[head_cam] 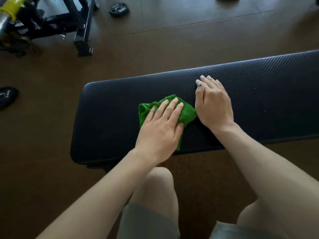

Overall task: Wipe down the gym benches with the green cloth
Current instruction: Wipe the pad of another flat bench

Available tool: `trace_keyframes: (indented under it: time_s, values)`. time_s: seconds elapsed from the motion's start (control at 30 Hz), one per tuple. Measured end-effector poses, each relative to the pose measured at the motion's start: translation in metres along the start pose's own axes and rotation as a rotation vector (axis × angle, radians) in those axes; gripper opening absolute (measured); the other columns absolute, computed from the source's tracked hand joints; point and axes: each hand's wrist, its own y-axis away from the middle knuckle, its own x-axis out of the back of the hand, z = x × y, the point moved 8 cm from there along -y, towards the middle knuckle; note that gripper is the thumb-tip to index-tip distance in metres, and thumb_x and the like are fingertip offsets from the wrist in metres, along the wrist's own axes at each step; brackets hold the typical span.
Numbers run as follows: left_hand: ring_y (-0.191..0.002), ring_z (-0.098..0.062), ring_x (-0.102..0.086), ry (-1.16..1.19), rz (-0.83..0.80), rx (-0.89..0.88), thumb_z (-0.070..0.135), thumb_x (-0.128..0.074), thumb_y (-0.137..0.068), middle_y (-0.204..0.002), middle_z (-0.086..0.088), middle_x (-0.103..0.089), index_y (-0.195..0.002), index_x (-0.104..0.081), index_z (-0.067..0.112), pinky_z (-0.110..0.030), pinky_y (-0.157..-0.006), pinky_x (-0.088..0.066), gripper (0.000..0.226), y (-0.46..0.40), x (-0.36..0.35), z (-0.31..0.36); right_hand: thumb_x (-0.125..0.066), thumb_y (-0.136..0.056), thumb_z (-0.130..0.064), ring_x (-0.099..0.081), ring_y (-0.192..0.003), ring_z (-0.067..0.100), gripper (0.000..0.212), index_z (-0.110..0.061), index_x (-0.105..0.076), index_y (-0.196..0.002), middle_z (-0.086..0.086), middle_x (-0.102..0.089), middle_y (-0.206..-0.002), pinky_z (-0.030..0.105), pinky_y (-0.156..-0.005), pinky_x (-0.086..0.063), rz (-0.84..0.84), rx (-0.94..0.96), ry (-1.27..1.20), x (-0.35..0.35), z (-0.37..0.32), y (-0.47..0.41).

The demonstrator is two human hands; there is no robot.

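Your left hand (160, 125) presses flat, fingers straight, on the green cloth (183, 111) mid-bench (107, 121), right hand (214, 102) braced flat beside it, while apparent droplets to your right await wiping.

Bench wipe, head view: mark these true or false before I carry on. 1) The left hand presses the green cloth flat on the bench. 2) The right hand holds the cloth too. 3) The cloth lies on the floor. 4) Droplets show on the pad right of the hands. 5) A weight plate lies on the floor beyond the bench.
1) True: the left hand lies flat on the green cloth on the bench.
2) False: the right hand rests on the bare pad beside it.
3) False: it is on the bench.
4) True: droplets.
5) True: weight plate.
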Motion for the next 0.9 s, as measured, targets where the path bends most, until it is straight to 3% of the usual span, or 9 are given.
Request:
trace_keyframes:
  time_s: [0.23, 0.37, 0.43, 0.53, 0.67, 0.8, 0.9]
  values:
    - [-0.158, -0.012, 0.004, 0.034, -0.017, -0.005, 0.042, -0.022, -0.110, -0.173, 0.007, 0.001, -0.165, -0.007, 0.026, -0.039, -0.128, 0.005, 0.059, -0.100, 0.010, -0.008, -0.029, -0.106, -0.026, -0.054, -0.138, 0.031, 0.053, 0.002, -0.067, -0.129, 0.019, -0.064, -0.139, 0.041, -0.125, -0.029, 0.125, -0.060, 0.085, 0.011, 0.001, -0.001]
    - [-0.158, -0.013, 0.007, 0.024, -0.026, -0.106, 0.044, -0.021, -0.110, -0.172, 0.006, 0.003, -0.165, -0.004, 0.025, -0.041, -0.129, 0.003, 0.060, -0.017, 0.003, -0.002, -0.029, -0.105, -0.026, -0.059, -0.132, 0.031, 0.053, 0.001, -0.070, -0.124, 0.017, -0.068, -0.133, 0.042, -0.123, -0.031, 0.176, -0.091, 0.133, 0.017, 0.001, 0.003]
    - [-0.159, -0.015, 0.001, -0.035, -0.001, -0.187, 0.045, -0.021, -0.111, -0.172, 0.005, -0.004, -0.165, -0.009, 0.024, -0.044, -0.129, -0.005, 0.059, 0.040, -0.003, -0.003, -0.030, -0.106, -0.025, -0.059, -0.132, 0.033, 0.050, 0.000, -0.069, -0.126, 0.017, -0.068, -0.134, 0.044, -0.123, -0.032, 0.180, -0.078, 0.193, 0.024, -0.001, 0.009]
    - [-0.158, -0.020, -0.014, -0.106, 0.028, -0.293, 0.046, -0.023, -0.108, -0.170, 0.001, -0.019, -0.163, -0.021, 0.021, -0.047, -0.128, -0.017, 0.060, 0.058, -0.008, -0.011, -0.028, -0.109, -0.030, -0.044, -0.146, 0.031, 0.053, -0.004, -0.057, -0.144, 0.016, -0.054, -0.152, 0.045, -0.127, -0.022, 0.057, -0.151, 0.257, 0.031, 0.009, 0.032]
    - [-0.158, -0.023, -0.013, -0.115, 0.051, -0.332, 0.045, -0.020, -0.108, -0.170, -0.002, -0.019, -0.163, -0.021, 0.019, -0.049, -0.128, -0.017, 0.061, 0.033, -0.009, -0.002, -0.021, -0.110, -0.036, -0.018, -0.158, 0.021, 0.056, -0.017, -0.035, -0.160, 0.004, -0.027, -0.170, 0.044, -0.130, -0.007, -0.063, -0.353, 0.248, 0.029, 0.034, 0.072]
    - [-0.159, -0.024, -0.003, -0.080, 0.032, -0.310, 0.042, -0.021, -0.110, -0.172, -0.004, -0.009, -0.164, -0.012, 0.016, -0.046, -0.129, -0.006, 0.060, 0.000, -0.013, 0.035, -0.020, -0.107, -0.036, -0.029, -0.155, 0.021, 0.058, -0.015, -0.048, -0.153, 0.006, -0.039, -0.164, 0.041, -0.129, -0.015, 0.061, -0.372, 0.223, 0.032, 0.036, 0.071]
    - [-0.159, -0.022, -0.003, -0.075, 0.038, -0.330, 0.043, -0.022, -0.110, -0.172, -0.003, -0.009, -0.164, -0.012, 0.017, -0.046, -0.129, -0.008, 0.061, 0.007, -0.012, 0.037, -0.017, -0.103, -0.037, -0.039, -0.150, 0.020, 0.064, -0.010, -0.059, -0.144, 0.008, -0.051, -0.156, 0.036, -0.127, -0.019, 0.147, -0.371, 0.130, 0.037, 0.041, 0.075]
